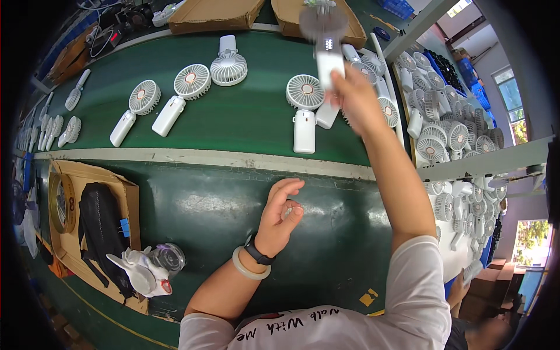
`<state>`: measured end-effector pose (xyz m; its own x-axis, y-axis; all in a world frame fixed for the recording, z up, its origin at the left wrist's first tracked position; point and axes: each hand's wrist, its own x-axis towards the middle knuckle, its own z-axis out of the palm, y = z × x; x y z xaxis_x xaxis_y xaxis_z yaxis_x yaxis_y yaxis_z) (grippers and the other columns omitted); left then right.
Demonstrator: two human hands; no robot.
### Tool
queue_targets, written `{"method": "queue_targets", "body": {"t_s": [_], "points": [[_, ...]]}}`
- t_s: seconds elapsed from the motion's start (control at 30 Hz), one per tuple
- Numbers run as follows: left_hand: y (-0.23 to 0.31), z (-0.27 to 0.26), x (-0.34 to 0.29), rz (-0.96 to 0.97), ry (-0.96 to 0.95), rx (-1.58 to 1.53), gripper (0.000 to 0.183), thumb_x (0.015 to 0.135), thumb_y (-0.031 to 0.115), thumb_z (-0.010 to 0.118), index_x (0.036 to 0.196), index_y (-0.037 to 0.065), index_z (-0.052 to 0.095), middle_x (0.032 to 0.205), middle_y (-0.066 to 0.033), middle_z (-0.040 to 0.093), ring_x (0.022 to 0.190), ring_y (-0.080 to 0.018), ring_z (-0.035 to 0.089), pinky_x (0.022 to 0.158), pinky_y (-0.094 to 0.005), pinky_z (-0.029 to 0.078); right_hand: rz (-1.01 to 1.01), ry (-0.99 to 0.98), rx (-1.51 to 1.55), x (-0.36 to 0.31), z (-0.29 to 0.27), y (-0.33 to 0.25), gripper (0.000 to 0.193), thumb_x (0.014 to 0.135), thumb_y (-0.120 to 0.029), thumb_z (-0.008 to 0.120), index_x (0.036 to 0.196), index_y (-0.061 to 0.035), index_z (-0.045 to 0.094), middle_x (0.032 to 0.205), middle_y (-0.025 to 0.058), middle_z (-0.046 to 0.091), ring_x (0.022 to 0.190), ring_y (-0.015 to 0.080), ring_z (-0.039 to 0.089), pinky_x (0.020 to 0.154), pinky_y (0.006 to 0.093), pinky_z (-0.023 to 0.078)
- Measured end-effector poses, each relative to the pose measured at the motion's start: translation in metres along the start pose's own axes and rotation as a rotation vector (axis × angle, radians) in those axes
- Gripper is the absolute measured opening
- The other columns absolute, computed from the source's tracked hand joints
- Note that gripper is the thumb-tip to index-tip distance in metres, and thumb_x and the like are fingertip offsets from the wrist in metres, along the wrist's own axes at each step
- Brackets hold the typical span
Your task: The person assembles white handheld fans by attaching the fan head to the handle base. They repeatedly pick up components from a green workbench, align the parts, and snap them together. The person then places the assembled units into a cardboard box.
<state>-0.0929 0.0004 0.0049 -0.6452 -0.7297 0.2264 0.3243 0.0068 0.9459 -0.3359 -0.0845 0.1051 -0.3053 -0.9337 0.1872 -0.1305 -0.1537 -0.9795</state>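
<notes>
My right hand is raised over the far right of the green belt, closed round the handle of a white handheld fan. That fan's head is blurred and a small display glows on its handle. Just below it a white fan lies face up on the belt, with others partly hidden behind my hand. Over the green bench in the middle, my left hand holds nothing; its fingers are loosely curled, the thumb apart from them. Further left on the belt lie more white fans, several small ones at the far left edge.
On the right, a rack is crowded with white fans. Cardboard trays stand beyond the belt. At left, a carton holds a black pouch and a tape roll, beside a clear jar. Another person's hand shows at lower right.
</notes>
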Motion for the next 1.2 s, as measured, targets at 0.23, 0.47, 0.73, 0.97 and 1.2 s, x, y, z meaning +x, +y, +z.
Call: {"method": "queue_targets", "body": {"t_s": [0.23, 0.47, 0.73, 0.97, 1.2], "points": [[-0.002, -0.004, -0.004, -0.025, 0.036, -0.063, 0.032, 0.088, 0.016, 0.053, 0.118, 0.005, 0.049, 0.125, -0.0078, 0.039, 0.109, -0.0135, 0.042, 0.087, -0.028, 0.041, -0.095, 0.149, -1.186, -0.024, 0.053, 0.02, 0.051, 0.08, -0.031, 0.063, 0.113, 0.0037, 0.045, 0.105, 0.0238, 0.053, 0.084, 0.0325, 0.062, 0.071, 0.039, 0.051], [-0.004, 0.0, -0.006, -0.151, 0.055, -0.291, 0.049, 0.089, 0.021, 0.053, 0.131, 0.003, 0.036, 0.123, -0.0071, 0.04, 0.107, -0.0132, 0.043, 0.09, -0.0307, 0.039, 0.102, 0.048, -0.935, -0.085, 0.046, 0.038, 0.056, 0.082, -0.031, 0.061, 0.119, 0.0047, 0.041, 0.103, 0.0221, 0.057, 0.082, 0.0312, 0.062, 0.071, 0.0371, 0.051], [0.013, -0.004, -0.002, -0.352, -0.262, -0.737, 0.066, 0.092, 0.043, 0.044, 0.141, 0.004, 0.021, 0.14, -0.0177, 0.033, 0.105, -0.0235, 0.054, 0.091, -0.0405, 0.044, 0.588, -0.171, 0.707, -0.22, 0.062, 0.011, 0.056, 0.09, -0.049, 0.045, 0.109, 0.003, 0.049, 0.093, 0.0163, 0.06, 0.067, 0.0221, 0.062, 0.057, 0.0265, 0.049], [-0.001, -0.004, -0.003, -0.312, -0.183, -0.86, 0.058, 0.093, 0.034, 0.046, 0.14, 0.011, 0.021, 0.117, -0.0133, 0.048, 0.109, -0.0267, 0.052, 0.097, -0.0445, 0.04, 0.035, 0.323, -0.774, -0.169, -0.007, 0.046, 0.02, 0.082, -0.009, 0.06, 0.1, -0.0004, 0.059, 0.083, 0.0131, 0.059, 0.074, 0.0241, 0.058, 0.067, 0.0339, 0.047], [-0.001, 0.003, -0.004, -0.251, -0.064, -0.321, 0.056, 0.089, 0.007, 0.051, 0.136, 0.006, 0.021, 0.116, -0.0102, 0.048, 0.107, -0.0193, 0.05, 0.092, -0.0366, 0.042, 0.123, 0.369, -1.726, -0.104, -0.04, 0.067, 0.055, 0.082, -0.03, 0.062, 0.127, -0.0053, 0.044, 0.1, 0.0172, 0.054, 0.091, 0.035, 0.053, 0.08, 0.0442, 0.043]]}}
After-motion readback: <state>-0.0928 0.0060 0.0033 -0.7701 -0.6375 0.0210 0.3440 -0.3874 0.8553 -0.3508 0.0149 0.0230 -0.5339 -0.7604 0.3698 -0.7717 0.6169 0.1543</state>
